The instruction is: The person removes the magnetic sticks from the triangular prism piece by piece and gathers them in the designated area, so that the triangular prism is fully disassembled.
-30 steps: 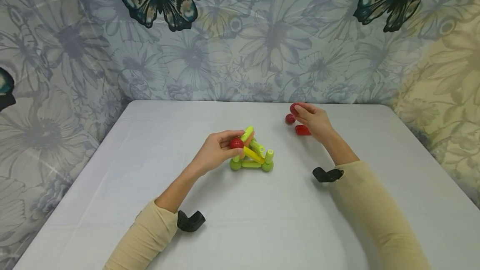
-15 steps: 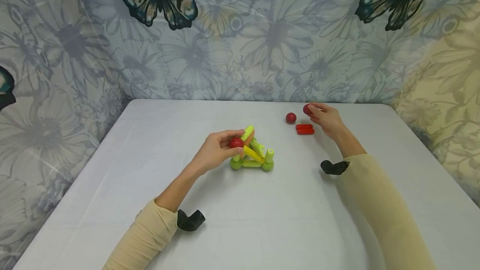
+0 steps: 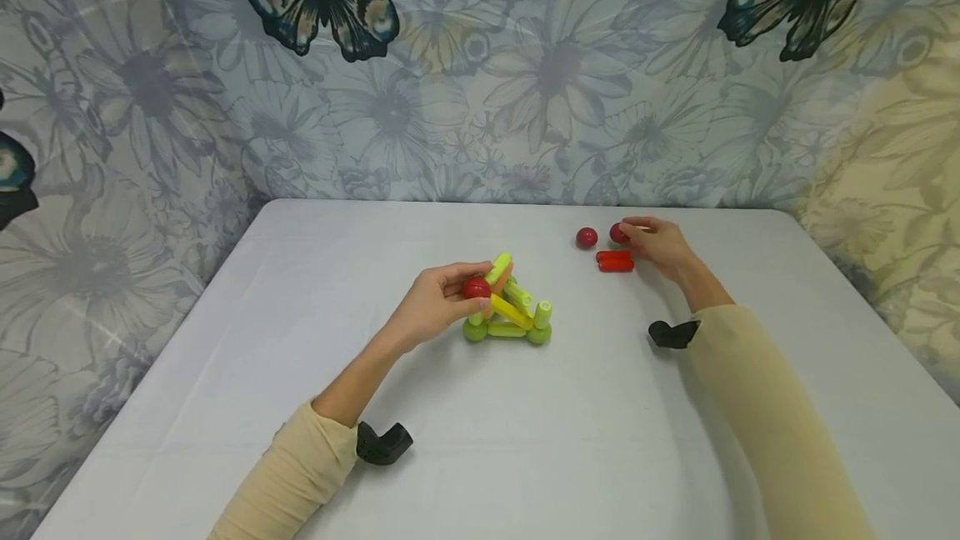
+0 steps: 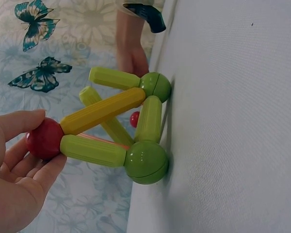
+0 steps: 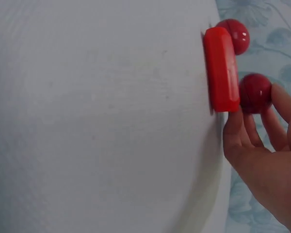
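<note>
My left hand (image 3: 431, 302) pinches a red ball (image 4: 44, 138) at the top of a small frame of rods and green balls. Joined to that ball are a yellow rod (image 4: 104, 111) and a lime rod (image 4: 93, 150). Two green balls (image 4: 146, 161) rest on the table, linked by a short lime rod (image 4: 149, 119). Another lime rod (image 3: 543, 313) stands up from the right green ball. Toward the back right, my right hand (image 3: 663, 252) holds a second red ball (image 5: 255, 92) between its fingertips, close to the tabletop. Beside it lie red rods (image 3: 615, 262).
Another loose red ball (image 3: 587, 237) sits left of my right hand, behind the red rods. The white table (image 3: 570, 440) ends at a patterned wall (image 3: 450, 140). Each sleeve carries a black wrist mount (image 3: 384, 444).
My right hand has moved right and then down toward the table with its red ball, and the red rods show more fully. The left hand keeps its grip on the frame.
</note>
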The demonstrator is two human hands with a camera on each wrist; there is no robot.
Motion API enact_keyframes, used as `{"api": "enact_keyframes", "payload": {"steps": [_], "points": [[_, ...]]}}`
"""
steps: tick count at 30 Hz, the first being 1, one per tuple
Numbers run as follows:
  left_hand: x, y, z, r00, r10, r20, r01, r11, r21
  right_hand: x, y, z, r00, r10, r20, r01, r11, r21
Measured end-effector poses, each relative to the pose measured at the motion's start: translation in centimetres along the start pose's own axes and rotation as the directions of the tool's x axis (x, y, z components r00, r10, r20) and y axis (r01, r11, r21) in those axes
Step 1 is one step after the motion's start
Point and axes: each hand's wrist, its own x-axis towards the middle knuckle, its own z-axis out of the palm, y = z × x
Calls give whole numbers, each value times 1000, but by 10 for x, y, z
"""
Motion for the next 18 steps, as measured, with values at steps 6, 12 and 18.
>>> {"api": "enact_keyframes", "payload": {"steps": [6,12,18], "points": [[0,0,1,1000,15,0,-15,1000,-2,1,5,2,999,-27,21,29,998,-53],[-1,-1,1,1000,19,0,-19,1000,1,2,4,7,999,-43,29,47,984,-170],[-1,-1,0,1000,19,2,-19,1000,-1,3,7,10,1000,-22,-3,21,982,-188]]}}
